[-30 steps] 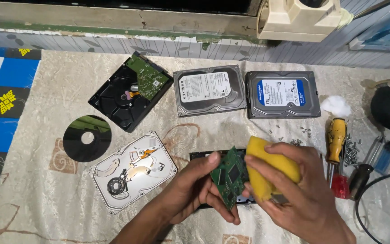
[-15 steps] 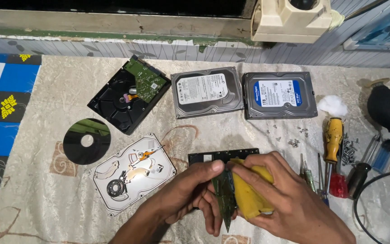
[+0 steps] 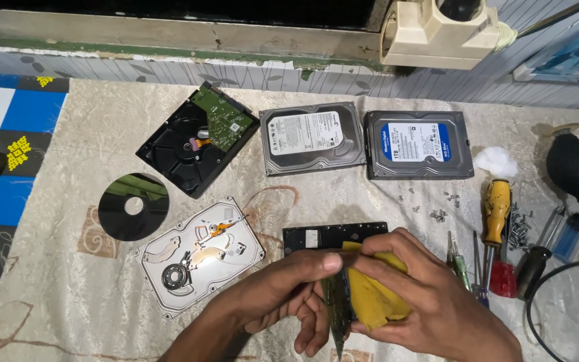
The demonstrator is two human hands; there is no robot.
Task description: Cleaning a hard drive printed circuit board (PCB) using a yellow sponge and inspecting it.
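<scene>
A cream patterned cloth [image 3: 68,134] covers the worktable below a weathered window ledge. At its near edge, the left hand [image 3: 283,295] pinches a green circuit board [image 3: 336,315], held edge-on, while the right hand [image 3: 430,302] presses a yellow sponge [image 3: 373,302] against the board's side. Just behind the hands lies a black drive casing [image 3: 333,236]. An opened hard drive [image 3: 199,255] and a loose platter [image 3: 133,206] rest to the left; two sealed drives [image 3: 313,137] sit farther back; screwdrivers [image 3: 495,214] lie to the right.
</scene>
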